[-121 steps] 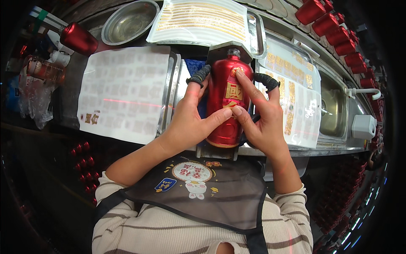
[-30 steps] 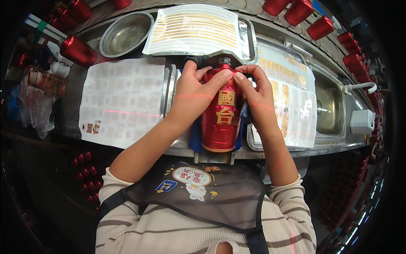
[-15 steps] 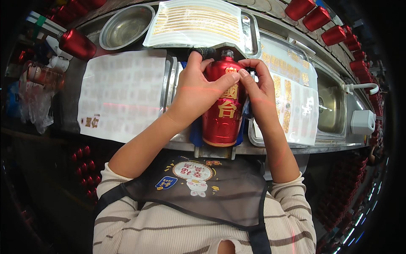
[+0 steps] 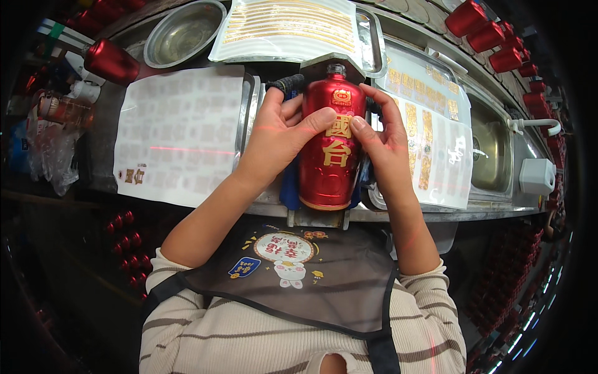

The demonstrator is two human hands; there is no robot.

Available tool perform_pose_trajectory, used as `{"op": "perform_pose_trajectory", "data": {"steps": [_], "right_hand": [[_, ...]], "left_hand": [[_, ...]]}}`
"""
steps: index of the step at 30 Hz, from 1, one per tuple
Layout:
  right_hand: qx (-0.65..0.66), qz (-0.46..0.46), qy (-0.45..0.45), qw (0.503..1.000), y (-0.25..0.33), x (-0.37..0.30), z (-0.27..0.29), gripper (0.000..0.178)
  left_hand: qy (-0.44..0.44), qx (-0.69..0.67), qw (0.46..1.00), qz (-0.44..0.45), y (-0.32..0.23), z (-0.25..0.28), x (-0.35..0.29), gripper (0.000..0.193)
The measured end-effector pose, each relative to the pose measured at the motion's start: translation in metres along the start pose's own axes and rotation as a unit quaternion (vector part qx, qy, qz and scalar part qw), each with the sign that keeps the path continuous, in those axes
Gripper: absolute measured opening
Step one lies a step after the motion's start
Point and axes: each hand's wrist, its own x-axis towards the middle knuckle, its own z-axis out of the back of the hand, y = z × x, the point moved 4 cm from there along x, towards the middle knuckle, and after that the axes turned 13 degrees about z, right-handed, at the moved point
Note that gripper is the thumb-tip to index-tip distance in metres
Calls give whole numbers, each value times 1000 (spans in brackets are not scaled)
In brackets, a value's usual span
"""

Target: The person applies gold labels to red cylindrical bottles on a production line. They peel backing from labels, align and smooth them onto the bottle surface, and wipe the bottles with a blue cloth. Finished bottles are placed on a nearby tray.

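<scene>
A glossy red bottle (image 4: 328, 181) lies on its back in a metal cradle (image 4: 316, 219), its narrow neck pointing away from me. Gold characters (image 4: 336, 153) and a small gold emblem (image 4: 341, 97) are on its front. My left hand (image 4: 277, 128) grips the bottle's left side, thumb pressed at the edge of the upper character. From the other side my right hand (image 4: 385, 134) closes on it, thumb on that character's right edge and fingers curled along the shoulder. Both sets of fingertips are partly hidden behind the bottle. Blue cloth shows beneath it.
A white decal sheet (image 4: 180, 118) covers a tray at left; a sheet of gold strips (image 4: 286, 31) lies at the back beside a metal bowl (image 4: 185, 34). More gold decals (image 4: 423, 143) lie at right, before a sink (image 4: 491, 149). Red bottles (image 4: 486, 36) line the far right.
My thumbs have moved down and apart on the bottle's front, uncovering the small emblem and more of the upper character. Red bottles at the far right have shifted.
</scene>
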Motion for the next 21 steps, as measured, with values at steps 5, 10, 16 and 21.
{"op": "perform_pose_trajectory", "data": {"steps": [5, 10, 16, 21], "right_hand": [[11, -33, -13, 999, 5, 0, 0, 52], [-33, 2, -6, 999, 3, -2, -5, 55], [-12, 4, -7, 1000, 1, 0, -5, 56], [-25, -27, 5, 999, 7, -1, -8, 53]], "left_hand": [[4, -26, 1000, -8, 5, 1, -8, 49], [0, 42, 999, -25, 6, -1, -12, 50], [4, 14, 1000, -23, 6, 0, -10, 49], [2, 10, 1000, 0, 0, -5, -5, 50]]}}
